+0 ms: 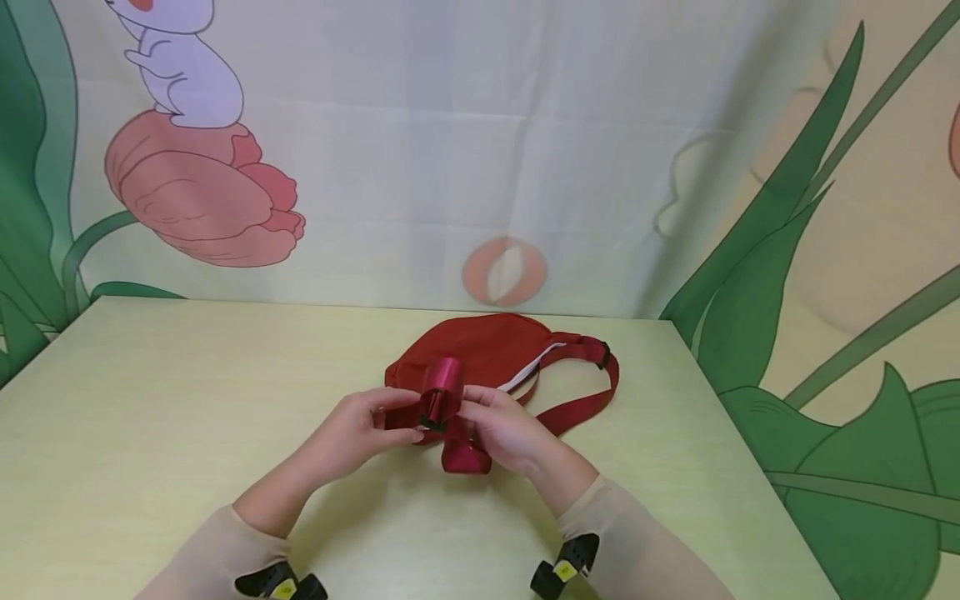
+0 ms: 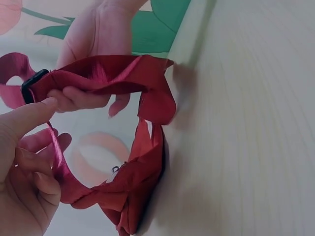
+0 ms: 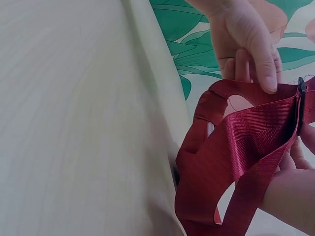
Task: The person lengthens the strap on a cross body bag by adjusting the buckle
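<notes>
The red waist bag (image 1: pixel 483 346) lies at the far edge of the worktop (image 1: pixel 187 417), nearer the far right corner than the far left. The left hand (image 1: pixel 363 427), thumb and fingers nearly closed, pinches the red strap (image 3: pixel 256 130) beside the black buckle (image 3: pixel 301 105); the right hand (image 1: pixel 508 429), fingers partly curled, holds the strap near that buckle

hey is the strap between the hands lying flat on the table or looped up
Looped up: the red strap curls into a raised loop between the left hand and right hand, rising by the black slider.
</notes>
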A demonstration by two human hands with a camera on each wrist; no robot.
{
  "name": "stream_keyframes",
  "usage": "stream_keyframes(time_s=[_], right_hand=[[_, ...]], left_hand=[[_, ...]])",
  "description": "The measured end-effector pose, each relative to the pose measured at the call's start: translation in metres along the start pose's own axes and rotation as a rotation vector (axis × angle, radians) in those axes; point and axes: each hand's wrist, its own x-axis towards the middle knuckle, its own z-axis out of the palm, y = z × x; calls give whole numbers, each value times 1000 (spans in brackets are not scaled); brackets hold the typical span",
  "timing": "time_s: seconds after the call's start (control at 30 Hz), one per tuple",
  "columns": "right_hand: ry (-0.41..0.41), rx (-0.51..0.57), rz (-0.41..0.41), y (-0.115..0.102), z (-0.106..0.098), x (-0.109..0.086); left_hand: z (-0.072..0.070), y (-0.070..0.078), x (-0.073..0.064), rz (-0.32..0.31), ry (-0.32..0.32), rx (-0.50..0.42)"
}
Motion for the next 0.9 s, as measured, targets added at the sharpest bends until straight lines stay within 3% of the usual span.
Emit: stream_keyframes(time_s=[0.27,0.63,0.9], right_hand=[[-39,-13,-6,1,2,1],[-8,-36,-5,-3,2,0],[-46,-16,-7,2,1,1]], left_hand=[[2,7,1,38,-22,-51],[-2,-1,-6,-39,-1,-30],[5,1,-2,37,-25,-64]])
